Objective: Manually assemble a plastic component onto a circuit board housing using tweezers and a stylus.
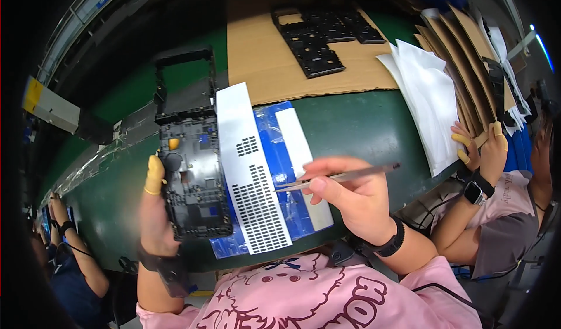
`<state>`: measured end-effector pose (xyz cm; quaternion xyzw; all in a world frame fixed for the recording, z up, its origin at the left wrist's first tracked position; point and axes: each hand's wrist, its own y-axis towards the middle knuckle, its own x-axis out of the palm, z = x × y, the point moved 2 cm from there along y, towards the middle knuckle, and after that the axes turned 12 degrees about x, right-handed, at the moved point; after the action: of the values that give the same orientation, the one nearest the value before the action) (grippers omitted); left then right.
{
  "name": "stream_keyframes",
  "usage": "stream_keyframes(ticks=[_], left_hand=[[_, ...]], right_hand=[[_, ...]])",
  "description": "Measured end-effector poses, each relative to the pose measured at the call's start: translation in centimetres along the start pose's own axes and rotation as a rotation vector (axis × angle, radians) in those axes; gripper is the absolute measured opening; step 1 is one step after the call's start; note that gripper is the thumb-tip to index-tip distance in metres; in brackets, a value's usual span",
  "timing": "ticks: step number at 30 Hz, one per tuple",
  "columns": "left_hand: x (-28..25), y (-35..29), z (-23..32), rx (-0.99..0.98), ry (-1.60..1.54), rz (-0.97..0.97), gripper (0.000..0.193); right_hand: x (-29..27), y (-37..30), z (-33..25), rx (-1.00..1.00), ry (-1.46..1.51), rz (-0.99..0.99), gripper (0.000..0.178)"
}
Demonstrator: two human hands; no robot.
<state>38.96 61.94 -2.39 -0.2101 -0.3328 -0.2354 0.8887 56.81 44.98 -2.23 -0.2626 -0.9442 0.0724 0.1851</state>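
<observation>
My left hand (158,219), a yellow finger cot on its thumb, grips the left edge of a long black plastic housing (197,180), which has an open frame at its far end. A yellow patch, perhaps another covered fingertip, shows on the housing's inner face. In my right hand (363,207) is a pair of metal tweezers (350,176), pointing left. Their tips are over the right edge of a white sheet (236,115) bearing rows of small black rectangular stickers. Whether the tips hold a sticker is too small to tell. Beneath the sheet lies a blue plastic-wrapped pad (273,139).
Several black plastic housings (312,45) lie on a cardboard sheet (251,54) at the back. On the right, a co-worker's hands (494,147) touch white sheets (423,95) and upright cardboard dividers (461,71). Another person's arm (82,264) is at far left. The tabletop (345,124) is green.
</observation>
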Motion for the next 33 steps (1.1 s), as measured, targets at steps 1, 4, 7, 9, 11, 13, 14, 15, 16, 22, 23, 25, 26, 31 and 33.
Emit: stream_keyframes(ticks=[1,4,7,9,11,13,14,15,16,22,23,25,26,31,33], left_hand=[[-0.1,-0.2,0.0,-0.021,-0.015,-0.036,0.049],[-1.8,-0.1,-0.4,0.053,-0.052,-0.006,0.043],[-1.0,-1.3,-0.3,0.148,-0.040,0.109,0.042],[-2.0,-1.5,-0.2,0.152,-0.038,0.139,0.040],[-2.1,-1.0,-0.1,0.113,-0.067,0.140,0.038],[-1.5,-0.7,0.1,0.071,-0.066,0.151,0.036],[-2.0,-0.6,0.0,0.072,-0.072,0.158,0.036],[-2.7,-0.6,-0.2,0.086,-0.076,0.167,0.037],[-3.0,-0.7,-0.3,0.100,-0.077,0.176,0.038],[-1.8,-1.2,-0.6,0.089,-0.077,0.151,0.042],[-1.8,-1.2,-0.7,0.087,-0.075,0.149,0.042],[-1.6,-1.2,-0.8,0.094,-0.057,0.130,0.043],[-1.7,-1.3,-0.9,0.094,-0.056,0.129,0.043],[-1.1,-1.4,-1.2,0.088,0.011,0.065,0.049],[-0.9,-1.3,-1.2,0.071,-0.002,0.054,0.049]], right_hand=[[0.6,0.8,0.1,0.003,-0.008,0.003,0.018],[1.5,3.7,0.9,0.125,-0.025,0.090,0.016],[1.6,5.5,1.8,0.169,-0.064,0.096,0.013],[1.7,5.8,2.1,0.175,-0.116,0.135,0.013],[1.5,5.7,2.7,0.166,-0.118,0.204,0.014],[1.3,5.7,2.8,0.165,-0.120,0.215,0.014],[1.3,5.7,2.8,0.159,-0.110,0.226,0.014],[1.3,5.7,3.0,0.148,-0.103,0.226,0.015],[1.3,5.7,3.1,0.153,-0.105,0.222,0.015],[1.2,5.7,3.2,0.151,-0.117,0.199,0.014],[1.2,5.7,3.2,0.141,-0.106,0.200,0.014],[1.1,5.7,3.2,0.129,-0.094,0.202,0.014],[1.0,5.7,3.3,0.141,-0.097,0.202,0.014],[1.1,5.7,3.2,0.155,-0.104,0.215,0.013],[1.1,5.8,3.2,0.138,-0.114,0.215,0.012]])
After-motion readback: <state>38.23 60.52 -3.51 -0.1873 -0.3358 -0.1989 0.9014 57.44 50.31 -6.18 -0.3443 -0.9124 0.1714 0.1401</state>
